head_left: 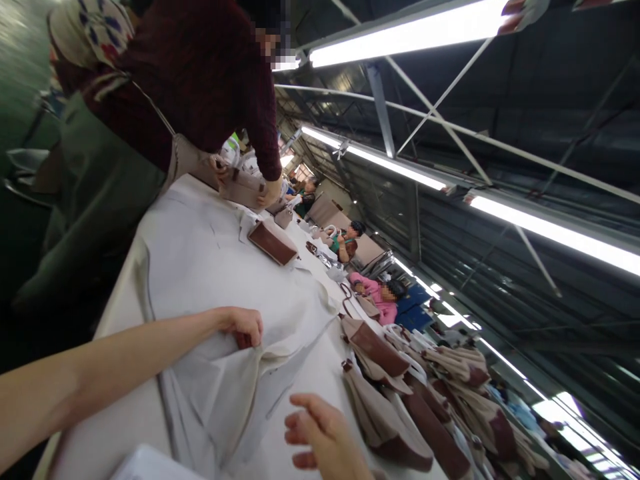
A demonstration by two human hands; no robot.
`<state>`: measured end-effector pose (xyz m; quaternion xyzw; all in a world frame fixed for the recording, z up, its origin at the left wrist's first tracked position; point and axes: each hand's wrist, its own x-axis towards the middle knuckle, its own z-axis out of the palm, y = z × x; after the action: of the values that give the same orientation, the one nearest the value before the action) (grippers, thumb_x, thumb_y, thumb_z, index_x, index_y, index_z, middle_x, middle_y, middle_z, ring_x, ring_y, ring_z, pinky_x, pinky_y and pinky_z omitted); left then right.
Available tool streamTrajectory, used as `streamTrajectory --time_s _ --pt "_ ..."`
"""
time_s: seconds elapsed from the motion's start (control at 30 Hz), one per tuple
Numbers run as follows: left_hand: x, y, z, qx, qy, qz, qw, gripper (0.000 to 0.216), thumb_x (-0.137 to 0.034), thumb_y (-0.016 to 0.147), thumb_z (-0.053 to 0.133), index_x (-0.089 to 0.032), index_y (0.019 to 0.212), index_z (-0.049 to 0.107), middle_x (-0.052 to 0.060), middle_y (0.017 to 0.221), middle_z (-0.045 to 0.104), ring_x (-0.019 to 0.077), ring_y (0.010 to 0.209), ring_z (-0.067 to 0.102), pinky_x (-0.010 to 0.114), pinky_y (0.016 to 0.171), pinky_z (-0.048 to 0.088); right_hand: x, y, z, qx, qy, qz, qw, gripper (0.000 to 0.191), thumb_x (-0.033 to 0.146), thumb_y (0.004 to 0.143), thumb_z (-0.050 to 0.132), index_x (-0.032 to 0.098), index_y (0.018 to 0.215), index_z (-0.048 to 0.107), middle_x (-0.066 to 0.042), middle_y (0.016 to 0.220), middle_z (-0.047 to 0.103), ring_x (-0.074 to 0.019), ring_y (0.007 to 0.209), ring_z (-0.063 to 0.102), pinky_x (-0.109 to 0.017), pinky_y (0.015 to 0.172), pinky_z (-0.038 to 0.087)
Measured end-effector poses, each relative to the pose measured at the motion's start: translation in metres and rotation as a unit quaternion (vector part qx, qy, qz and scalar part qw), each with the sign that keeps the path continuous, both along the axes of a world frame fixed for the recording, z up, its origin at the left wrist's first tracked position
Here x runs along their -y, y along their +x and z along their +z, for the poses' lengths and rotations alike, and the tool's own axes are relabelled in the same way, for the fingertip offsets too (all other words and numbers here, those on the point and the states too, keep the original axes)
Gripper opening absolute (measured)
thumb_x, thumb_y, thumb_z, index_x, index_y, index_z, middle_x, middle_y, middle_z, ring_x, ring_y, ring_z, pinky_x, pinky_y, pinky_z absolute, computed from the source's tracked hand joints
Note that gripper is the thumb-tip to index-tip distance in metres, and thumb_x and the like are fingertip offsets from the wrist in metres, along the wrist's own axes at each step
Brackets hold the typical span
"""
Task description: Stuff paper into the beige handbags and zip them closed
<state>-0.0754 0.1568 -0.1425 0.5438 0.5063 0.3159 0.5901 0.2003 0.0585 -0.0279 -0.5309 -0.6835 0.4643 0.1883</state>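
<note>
Several tan-and-brown bags (400, 393) lay heaped beyond the white cloth (235, 280), their insides hidden. Left hand (243, 327) pinched a fold near the cloth's middle; right hand (325, 437), cut off by the frame's edge, hovered loosely spread just beside it. Cloth covered the desk (120, 413); a co-worker (165, 113) stood at its far end under strip lights (405, 33)

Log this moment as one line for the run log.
left hand: gripping white cloth | right hand: open above cloth, holding nothing | bags: piled to the right | co-worker: handling bag at far end
</note>
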Motion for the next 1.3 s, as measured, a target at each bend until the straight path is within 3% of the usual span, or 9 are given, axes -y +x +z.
streamTrajectory --time_s 0.07,0.17,0.37,0.47,0.63,0.77,1.0,1.1,1.3 --pt "-0.002 -0.001 -0.001 0.009 -0.002 -0.005 1.000 0.013 -0.015 0.044 0.062 -0.017 0.056 0.062 0.000 0.050 0.059 0.0160 0.049 0.055 0.028 0.047 0.052 -0.030 -0.024 -0.018 -0.032 -0.025 -0.063 0.997 0.057 0.060 0.061 0.073 0.015 0.096 0.070 -0.012 0.088 0.072 -0.0257 0.079 0.070 -0.031 0.057 0.054" --pt "-0.002 0.000 -0.001 0.010 -0.004 -0.011 1.000 0.011 -0.015 0.044 0.061 -0.017 0.055 0.061 -0.001 0.049 0.057 0.0149 0.048 0.054 0.027 0.048 0.052 -0.063 -0.049 -0.045 -0.043 -0.015 -0.121 0.992 0.057 0.067 0.069 0.065 0.014 0.089 0.064 -0.011 0.081 0.068 -0.0233 0.069 0.068 -0.035 0.057 0.056" --pt "0.004 0.004 0.004 -0.030 0.031 -0.018 0.999 0.014 -0.017 0.046 0.056 -0.017 0.059 0.061 -0.003 0.050 0.055 0.0155 0.050 0.052 0.027 0.047 0.048 -0.095 -0.067 -0.070 -0.051 0.093 -0.114 0.988 0.034 0.046 0.064 0.075 0.020 0.070 0.054 0.004 0.057 0.054 -0.0152 0.052 0.055 -0.024 0.045 0.044" --pt "0.010 0.007 0.012 -0.056 0.105 0.010 0.993 0.020 -0.020 0.049 0.057 -0.017 0.068 0.065 -0.004 0.057 0.056 0.0145 0.056 0.050 0.024 0.051 0.042 -0.098 -0.068 -0.072 -0.069 0.129 -0.112 0.983 0.033 0.040 0.061 0.078 0.022 0.063 0.051 0.006 0.052 0.050 -0.0125 0.049 0.047 -0.023 0.043 0.038" --pt "0.020 0.021 0.024 -0.076 0.209 0.060 0.973 0.022 -0.033 0.063 0.068 -0.016 0.077 0.064 -0.004 0.069 0.058 0.0131 0.067 0.050 0.023 0.058 0.038 -0.091 -0.073 -0.082 -0.138 0.112 -0.118 0.977 0.036 0.053 0.073 0.068 0.020 0.070 0.053 0.007 0.051 0.045 -0.0117 0.048 0.045 -0.024 0.046 0.042" --pt "0.025 0.029 0.025 -0.094 0.244 0.069 0.963 0.005 -0.015 0.062 0.058 -0.015 0.067 0.061 -0.005 0.062 0.054 0.0110 0.063 0.047 0.023 0.060 0.035 -0.087 -0.075 -0.094 -0.200 0.085 -0.116 0.969 0.040 0.058 0.076 0.064 0.018 0.079 0.058 0.005 0.059 0.052 -0.0125 0.054 0.048 -0.024 0.048 0.043" --pt "0.026 0.027 0.024 -0.057 0.180 0.050 0.981 0.014 -0.015 0.059 0.046 -0.016 0.065 0.059 -0.004 0.049 0.051 0.0139 0.050 0.052 0.023 0.049 0.040 -0.089 -0.069 -0.105 -0.245 0.058 -0.093 0.963 0.043 0.061 0.077 0.067 0.019 0.081 0.059 0.004 0.062 0.054 -0.0127 0.057 0.049 -0.023 0.050 0.040" --pt "0.027 0.029 0.025 -0.028 0.150 0.060 0.986 0.011 -0.023 0.068 0.047 -0.017 0.072 0.055 -0.003 0.053 0.052 0.0163 0.052 0.056 0.024 0.049 0.046 -0.087 -0.071 -0.101 -0.237 0.058 -0.065 0.968 0.048 0.062 0.076 0.069 0.017 0.091 0.065 0.002 0.066 0.058 -0.0136 0.062 0.051 -0.023 0.053 0.042" --pt "0.026 0.035 0.024 0.008 0.162 0.091 0.983 0.019 -0.036 0.075 0.055 -0.018 0.072 0.050 -0.001 0.067 0.053 0.0151 0.058 0.056 0.022 0.044 0.042 -0.079 -0.084 -0.091 -0.110 0.164 0.046 0.979 0.044 0.052 0.090 0.049 0.016 0.099 0.071 -0.007 0.094 0.073 -0.0216 0.087 0.064 -0.029 0.079 0.052"
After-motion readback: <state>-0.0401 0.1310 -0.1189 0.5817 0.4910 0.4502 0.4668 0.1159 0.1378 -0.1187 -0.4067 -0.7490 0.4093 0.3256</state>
